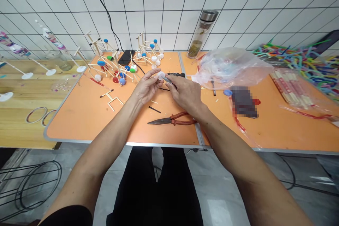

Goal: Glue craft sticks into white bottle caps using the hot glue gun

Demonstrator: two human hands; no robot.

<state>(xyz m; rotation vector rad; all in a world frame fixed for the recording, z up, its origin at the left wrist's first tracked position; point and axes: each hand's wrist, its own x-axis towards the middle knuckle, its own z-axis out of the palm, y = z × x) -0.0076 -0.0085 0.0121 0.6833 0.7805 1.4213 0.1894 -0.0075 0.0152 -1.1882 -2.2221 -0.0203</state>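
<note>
My left hand (146,87) pinches a small white round cap (160,74) between thumb and fingers above the orange table. Closed around a slim tool with a grey pointed metal blade (166,79), my right hand (185,92) brings its tip against or very near the cap; contact is hard to make out. The tool's handle is mostly hidden in the fist. Below the hands lie long-nose pliers (172,120) with red handles and a thin black strip (154,109). A joined-stick frame (112,99) rests to the left.
Stick models with coloured caps (122,67) and a black phone (126,57) stand behind the left hand. At the back right are a glass bottle (202,33), a plastic bag (233,65), bundled sticks (291,88) and colourful strips (299,63). A wooden table (16,127) adjoins at left.
</note>
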